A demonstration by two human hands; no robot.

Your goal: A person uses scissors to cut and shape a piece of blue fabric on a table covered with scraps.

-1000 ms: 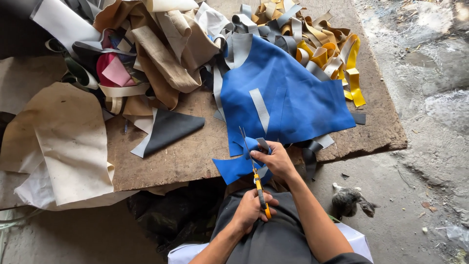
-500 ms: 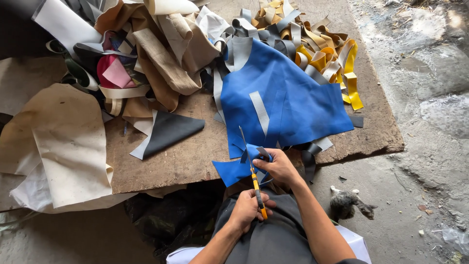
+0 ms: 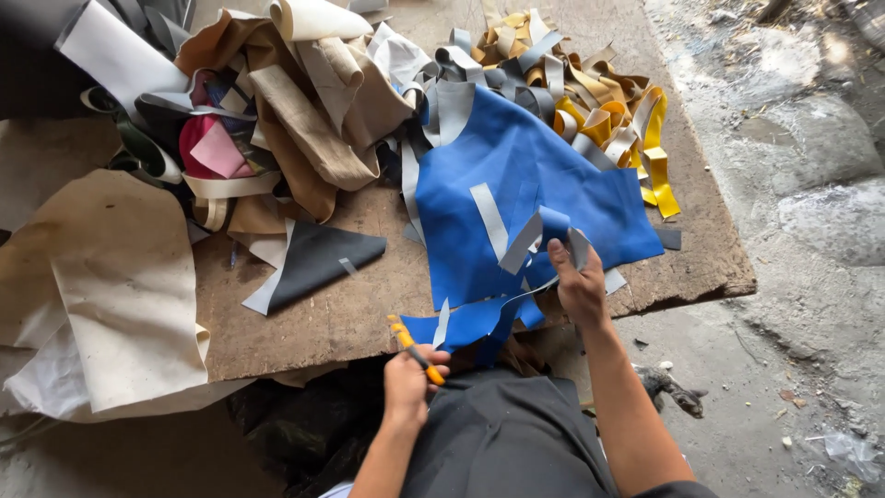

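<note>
- The desk is a worn brown board that fills most of my view, with rough grey ground off its right edge.
- A big cream sheet hangs over the near left corner of the desk.
- The blue sheet lies right of centre, reaching from the far middle down to the near edge, with a grey strip lying across it.
- A heap of tan, beige and pink offcuts is piled on the far left.
- A tangle of yellow and grey strips sits at the far right, touching the top of the blue sheet.
- A dark grey offcut lies flat on bare board between the cream sheet and the blue sheet.
- My right hand is over the near right part of the blue sheet, fingers closed on a cut blue strip with a grey back, lifting it clear of the sheet.
- My left hand is at the near edge of the desk, just left of the blue sheet's trailing tail, clenched round the orange-handled scissors, which point away to the far left.
</note>
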